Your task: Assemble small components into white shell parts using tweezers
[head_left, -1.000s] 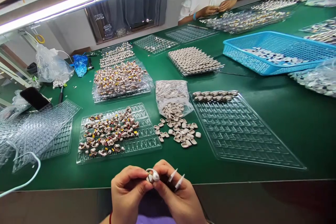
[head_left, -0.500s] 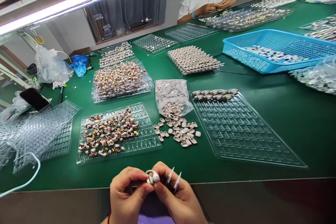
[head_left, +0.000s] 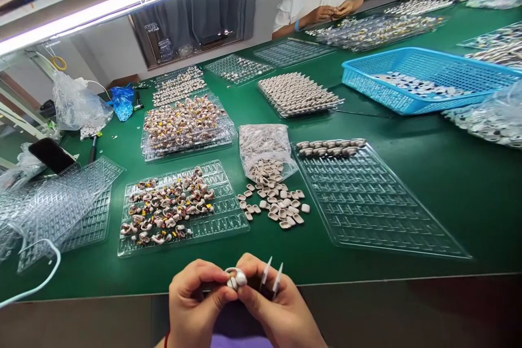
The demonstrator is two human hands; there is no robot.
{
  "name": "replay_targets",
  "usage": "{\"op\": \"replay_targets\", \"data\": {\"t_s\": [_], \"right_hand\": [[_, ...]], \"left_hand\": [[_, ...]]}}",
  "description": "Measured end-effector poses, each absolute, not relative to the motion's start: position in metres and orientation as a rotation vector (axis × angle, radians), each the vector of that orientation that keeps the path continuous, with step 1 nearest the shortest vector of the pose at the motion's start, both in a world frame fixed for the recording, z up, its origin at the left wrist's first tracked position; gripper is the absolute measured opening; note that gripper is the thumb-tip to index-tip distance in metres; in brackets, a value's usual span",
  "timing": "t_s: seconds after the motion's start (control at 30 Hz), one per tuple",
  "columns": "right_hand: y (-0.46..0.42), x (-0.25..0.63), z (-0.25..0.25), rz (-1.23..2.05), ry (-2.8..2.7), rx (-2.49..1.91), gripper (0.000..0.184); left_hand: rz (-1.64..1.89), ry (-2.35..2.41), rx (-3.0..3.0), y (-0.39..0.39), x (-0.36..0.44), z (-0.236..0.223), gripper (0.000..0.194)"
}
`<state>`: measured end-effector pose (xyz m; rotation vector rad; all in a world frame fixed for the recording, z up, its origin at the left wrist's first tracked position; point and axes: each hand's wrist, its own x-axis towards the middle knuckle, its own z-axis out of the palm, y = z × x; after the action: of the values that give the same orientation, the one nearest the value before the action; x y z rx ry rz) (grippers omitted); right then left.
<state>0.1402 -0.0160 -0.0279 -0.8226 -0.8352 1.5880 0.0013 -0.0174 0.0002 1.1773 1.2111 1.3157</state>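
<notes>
Between both hands, in front of the table's near edge, is a small beige ear-clip earbud (head_left: pixel 240 277) with a curved loop. My left hand (head_left: pixel 196 296) pinches it from the left with thumb and forefinger. My right hand (head_left: pixel 277 304) grips its rounded end from the right and also keeps a pair of white-tipped tweezers (head_left: pixel 272 277) tucked in its palm, tips up and apart. Beyond the hands lie a clear tray (head_left: pixel 226 223) of similar earbud parts with yellow and dark red bits, and loose beige shell caps (head_left: pixel 281 209) spilling from a plastic bag (head_left: pixel 263 141).
On the right lies a clear blister tray (head_left: pixel 383 206) with filled rows at its far end. A blue basket (head_left: pixel 408 100) stands behind it. Stacked parts trays (head_left: pixel 183 125), empty trays (head_left: pixel 69 206) and a phone (head_left: pixel 53 155) are leftward. Across the table sits a co-worker (head_left: pixel 322 0).
Both hands keep hold of the earbud, with only slight finger shifts. The tweezers have tilted a little more upright. The whole view has drifted slightly.
</notes>
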Motion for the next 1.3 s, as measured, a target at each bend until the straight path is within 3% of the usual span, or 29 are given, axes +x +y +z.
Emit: {"op": "replay_targets", "data": {"t_s": [0.47,0.7,0.87,1.3], "right_hand": [[-0.006,0.153,-0.023,1.627,-0.891,-0.924,0.031],[-0.004,0.156,-0.013,1.104,-1.239,-0.929,0.006],[-0.007,0.154,-0.012,0.941,-1.332,-0.949,0.014],[-0.014,0.152,-0.014,0.721,-1.461,-0.864,0.040]], "left_hand": [[1.301,1.176,1.285,-0.009,0.002,0.002,0.009],[1.255,1.028,0.819,-0.009,0.007,-0.007,0.014],[1.218,0.951,0.551,-0.010,0.013,-0.008,0.027],[1.218,0.885,0.429,-0.012,0.017,-0.015,0.023]]}}
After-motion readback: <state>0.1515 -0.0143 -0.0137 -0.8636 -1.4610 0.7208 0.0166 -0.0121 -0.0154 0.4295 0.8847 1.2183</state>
